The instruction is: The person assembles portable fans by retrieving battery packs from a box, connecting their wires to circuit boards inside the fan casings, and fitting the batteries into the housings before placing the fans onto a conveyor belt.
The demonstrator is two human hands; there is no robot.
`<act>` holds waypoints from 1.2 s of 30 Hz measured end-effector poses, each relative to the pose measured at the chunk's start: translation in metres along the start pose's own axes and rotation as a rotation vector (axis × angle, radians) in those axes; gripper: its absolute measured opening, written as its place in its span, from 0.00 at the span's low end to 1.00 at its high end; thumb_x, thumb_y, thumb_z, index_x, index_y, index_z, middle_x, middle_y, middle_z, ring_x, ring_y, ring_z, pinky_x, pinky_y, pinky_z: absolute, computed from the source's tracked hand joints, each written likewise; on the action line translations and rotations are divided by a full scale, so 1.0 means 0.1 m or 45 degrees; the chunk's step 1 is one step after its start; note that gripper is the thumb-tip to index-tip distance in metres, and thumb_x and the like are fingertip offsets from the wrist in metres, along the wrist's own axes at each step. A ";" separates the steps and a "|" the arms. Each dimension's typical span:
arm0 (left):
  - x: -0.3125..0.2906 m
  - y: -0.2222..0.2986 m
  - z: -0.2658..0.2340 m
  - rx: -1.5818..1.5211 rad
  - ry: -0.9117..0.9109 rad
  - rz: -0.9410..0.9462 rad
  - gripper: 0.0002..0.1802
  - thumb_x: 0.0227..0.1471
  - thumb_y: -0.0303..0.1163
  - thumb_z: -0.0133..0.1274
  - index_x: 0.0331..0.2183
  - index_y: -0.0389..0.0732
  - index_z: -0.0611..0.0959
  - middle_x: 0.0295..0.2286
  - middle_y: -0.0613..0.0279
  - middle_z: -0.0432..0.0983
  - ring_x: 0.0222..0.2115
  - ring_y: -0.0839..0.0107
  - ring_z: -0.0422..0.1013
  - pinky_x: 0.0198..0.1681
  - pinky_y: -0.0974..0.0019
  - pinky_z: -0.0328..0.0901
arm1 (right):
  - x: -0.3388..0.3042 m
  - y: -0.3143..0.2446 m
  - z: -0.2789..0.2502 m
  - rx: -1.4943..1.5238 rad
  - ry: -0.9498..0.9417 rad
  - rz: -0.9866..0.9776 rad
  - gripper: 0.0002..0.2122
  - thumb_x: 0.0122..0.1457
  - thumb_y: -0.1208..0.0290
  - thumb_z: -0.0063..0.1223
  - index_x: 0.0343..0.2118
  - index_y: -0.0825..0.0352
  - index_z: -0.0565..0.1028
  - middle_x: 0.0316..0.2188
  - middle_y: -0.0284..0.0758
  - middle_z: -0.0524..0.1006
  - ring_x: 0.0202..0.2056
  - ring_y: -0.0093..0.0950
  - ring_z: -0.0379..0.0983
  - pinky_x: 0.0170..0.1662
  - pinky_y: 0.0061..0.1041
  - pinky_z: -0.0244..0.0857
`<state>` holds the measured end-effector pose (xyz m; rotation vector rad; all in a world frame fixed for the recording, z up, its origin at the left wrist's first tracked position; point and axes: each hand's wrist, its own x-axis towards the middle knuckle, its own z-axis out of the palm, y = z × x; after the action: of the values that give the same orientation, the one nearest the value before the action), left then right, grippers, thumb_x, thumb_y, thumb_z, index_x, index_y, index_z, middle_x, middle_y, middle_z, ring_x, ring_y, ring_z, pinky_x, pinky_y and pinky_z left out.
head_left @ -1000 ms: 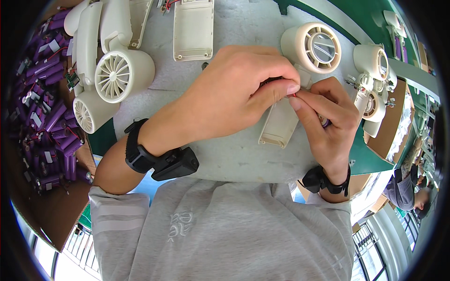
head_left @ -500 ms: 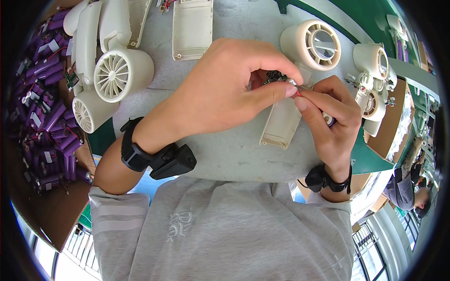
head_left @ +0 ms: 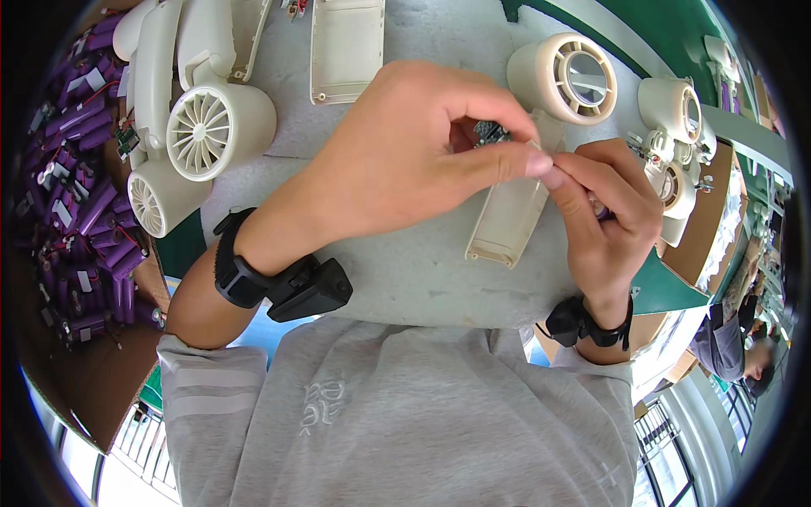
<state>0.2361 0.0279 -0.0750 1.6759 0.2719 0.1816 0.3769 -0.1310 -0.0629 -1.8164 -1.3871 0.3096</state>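
My left hand point(head_left: 414, 148) is closed in a pinch, with a small dark circuit board point(head_left: 491, 132) showing between its thumb and forefinger. Against those fingertips press the thumb and forefinger of my right hand point(head_left: 615, 215), so whatever lies at the meeting point is hidden. Inside the curled right fingers, the end of a purple battery cell point(head_left: 599, 206) peeks out. Below both hands an open cream handle shell point(head_left: 502, 230) lies on the pale work mat point(head_left: 405, 279), and a cream fan head point(head_left: 541, 83) rests at its far end.
A cardboard box of purple battery cells point(head_left: 89, 211) stands at the left. Cream fans point(head_left: 221, 127) are piled beside it. Another open shell point(head_left: 347, 51) lies at the back. More fan parts point(head_left: 672, 114) and a carton point(head_left: 714, 220) are at the right; a person point(head_left: 731, 346) is beyond.
Both hands have shifted slightly right, and their fingertips have closed together. The red wire and white connector seen between them before are now covered.
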 end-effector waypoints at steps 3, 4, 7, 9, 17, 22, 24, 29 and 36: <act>0.01 0.00 -0.01 -0.121 -0.026 -0.039 0.12 0.48 0.19 0.58 0.38 0.33 0.81 0.32 0.62 0.77 0.33 0.77 0.73 0.38 0.72 0.69 | 0.02 -0.04 -0.05 0.180 -0.079 0.170 0.07 0.47 0.79 0.65 0.31 0.68 0.82 0.24 0.31 0.73 0.19 0.16 0.64 0.20 0.15 0.53; 0.01 -0.01 -0.02 -0.154 -0.051 -0.017 0.14 0.48 0.17 0.58 0.40 0.33 0.80 0.34 0.62 0.77 0.35 0.77 0.73 0.40 0.72 0.69 | 0.02 -0.04 -0.06 0.178 -0.107 0.182 0.07 0.47 0.79 0.65 0.31 0.68 0.82 0.24 0.32 0.73 0.19 0.16 0.64 0.21 0.16 0.53; 0.00 -0.02 -0.03 -0.249 -0.086 0.011 0.18 0.47 0.15 0.57 0.43 0.33 0.79 0.36 0.61 0.77 0.36 0.77 0.73 0.42 0.72 0.69 | 0.01 -0.05 -0.06 0.174 -0.163 0.205 0.06 0.48 0.80 0.64 0.31 0.68 0.82 0.25 0.32 0.73 0.20 0.16 0.64 0.21 0.16 0.54; -0.01 -0.02 -0.03 -0.371 -0.107 0.022 0.20 0.46 0.14 0.56 0.44 0.33 0.78 0.38 0.61 0.76 0.37 0.76 0.73 0.43 0.73 0.69 | 0.00 -0.03 -0.04 0.178 -0.157 0.177 0.06 0.48 0.80 0.64 0.31 0.68 0.82 0.25 0.32 0.72 0.20 0.16 0.64 0.21 0.16 0.54; 0.00 0.00 -0.07 -0.385 -0.143 -0.156 0.18 0.46 0.14 0.57 0.42 0.33 0.79 0.36 0.60 0.78 0.37 0.76 0.74 0.42 0.73 0.70 | 0.00 -0.08 -0.01 0.083 -0.221 0.135 0.07 0.47 0.81 0.64 0.31 0.68 0.82 0.23 0.31 0.70 0.19 0.16 0.63 0.20 0.17 0.53; 0.00 -0.01 -0.09 -0.392 -0.170 -0.160 0.17 0.46 0.15 0.58 0.41 0.33 0.79 0.35 0.60 0.78 0.37 0.76 0.74 0.42 0.73 0.70 | -0.01 -0.09 0.01 0.061 -0.232 0.155 0.07 0.47 0.81 0.64 0.31 0.68 0.82 0.23 0.31 0.69 0.18 0.17 0.63 0.20 0.17 0.53; -0.01 -0.03 -0.07 -0.409 -0.145 -0.134 0.17 0.46 0.15 0.58 0.41 0.34 0.79 0.35 0.60 0.78 0.37 0.76 0.74 0.43 0.73 0.70 | -0.01 -0.07 0.01 0.075 -0.232 0.150 0.07 0.47 0.81 0.63 0.30 0.68 0.81 0.23 0.31 0.69 0.18 0.17 0.62 0.20 0.17 0.53; 0.00 -0.07 -0.06 -0.431 -0.134 -0.072 0.19 0.46 0.15 0.58 0.43 0.35 0.78 0.35 0.59 0.78 0.37 0.75 0.74 0.43 0.72 0.71 | -0.02 -0.03 0.00 0.140 -0.220 0.145 0.05 0.47 0.82 0.62 0.29 0.69 0.81 0.23 0.31 0.69 0.18 0.17 0.62 0.20 0.17 0.52; 0.02 -0.05 -0.03 -0.453 -0.095 -0.098 0.20 0.45 0.16 0.59 0.43 0.35 0.78 0.35 0.60 0.78 0.37 0.75 0.74 0.43 0.72 0.71 | -0.04 0.01 -0.02 0.187 -0.230 0.144 0.05 0.47 0.83 0.61 0.28 0.70 0.80 0.23 0.31 0.70 0.18 0.16 0.61 0.20 0.17 0.51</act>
<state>0.2365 0.0314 -0.0797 1.3146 0.2323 0.1023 0.3780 -0.1355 -0.0632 -1.7823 -1.3469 0.6321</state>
